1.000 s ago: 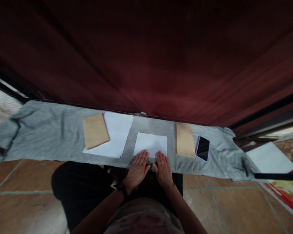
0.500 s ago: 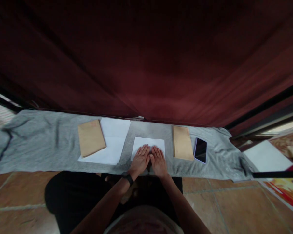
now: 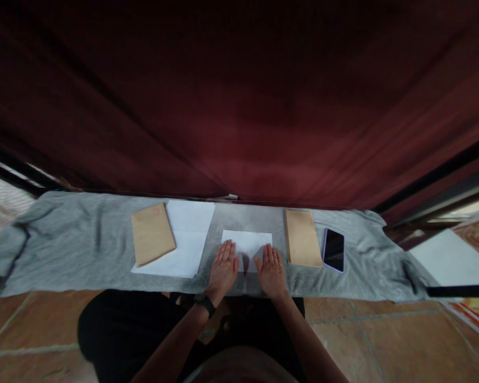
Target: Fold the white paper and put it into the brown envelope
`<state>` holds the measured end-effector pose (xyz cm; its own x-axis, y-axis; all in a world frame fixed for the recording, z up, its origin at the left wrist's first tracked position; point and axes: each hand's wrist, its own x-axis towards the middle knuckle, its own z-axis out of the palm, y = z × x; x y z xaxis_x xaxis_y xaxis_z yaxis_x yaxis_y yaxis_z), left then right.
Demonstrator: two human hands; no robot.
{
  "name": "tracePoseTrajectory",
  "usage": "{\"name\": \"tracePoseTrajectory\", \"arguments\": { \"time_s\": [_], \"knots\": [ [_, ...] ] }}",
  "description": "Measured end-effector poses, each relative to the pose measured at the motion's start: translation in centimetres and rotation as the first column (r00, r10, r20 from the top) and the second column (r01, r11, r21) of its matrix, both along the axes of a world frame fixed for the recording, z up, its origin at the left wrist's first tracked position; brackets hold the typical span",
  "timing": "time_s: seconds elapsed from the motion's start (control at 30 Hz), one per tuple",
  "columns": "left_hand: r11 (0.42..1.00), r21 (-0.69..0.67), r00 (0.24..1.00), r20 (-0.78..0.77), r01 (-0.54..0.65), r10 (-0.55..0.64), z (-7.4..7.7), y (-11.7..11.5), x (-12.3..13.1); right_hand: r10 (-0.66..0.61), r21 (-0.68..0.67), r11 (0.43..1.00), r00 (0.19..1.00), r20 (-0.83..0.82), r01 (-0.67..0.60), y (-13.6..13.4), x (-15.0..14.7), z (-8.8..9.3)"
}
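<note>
A folded white sheet of paper point(image 3: 248, 243) lies flat in front of me on the grey cloth point(image 3: 107, 234). My left hand point(image 3: 223, 268) rests flat on its left side, fingers stretched out. On the right side of the sheet lies my right hand point(image 3: 271, 270), also flat with fingers extended. Neither hand grips anything. Between them the middle of the paper shows, while its lower corners are hidden under the palms.
To the left, a brown envelope stack point(image 3: 152, 235) overlaps larger white sheets point(image 3: 189, 234). A second brown envelope stack point(image 3: 303, 238) and a phone point(image 3: 334, 250) lie to the right. Dark red fabric point(image 3: 239, 133) hangs behind the cloth's far edge.
My hands have slid apart from the middle of the folded paper, the left one to the left and the right one to the right. The view has shifted slightly.
</note>
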<state>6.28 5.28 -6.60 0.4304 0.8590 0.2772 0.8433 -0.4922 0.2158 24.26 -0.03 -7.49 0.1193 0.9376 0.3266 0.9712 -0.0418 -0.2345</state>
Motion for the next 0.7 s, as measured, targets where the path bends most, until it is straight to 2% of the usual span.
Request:
{"name": "tracePoseTrajectory", "arguments": {
  "time_s": [0.13, 0.23, 0.47, 0.7],
  "knots": [
    [0.987, -0.026, 0.987, -0.005, 0.159, -0.159, 0.4, 1.7, 1.7, 0.177, -0.034, 0.983, 0.982, -0.062, -0.18, 2.8, -1.4, 1.4],
    [0.982, -0.047, 0.983, -0.033, 0.181, -0.183, 0.1, 3.0, 2.5, 0.235, -0.052, 0.97, 0.97, -0.061, -0.238, 4.4, -1.9, 1.4],
    [0.987, -0.024, 0.985, -0.065, 0.16, -0.161, -0.2, 4.5, 2.1, 0.154, -0.009, 0.988, 0.988, -0.017, -0.154, 5.1, -1.2, -0.3],
    [1.0, -0.005, 0.999, -0.038, 0.025, -0.025, -0.7, 4.3, 1.5, 0.055, 0.062, 0.997, 0.998, -0.013, -0.054, 4.9, -0.1, -1.0]
  ]
}}
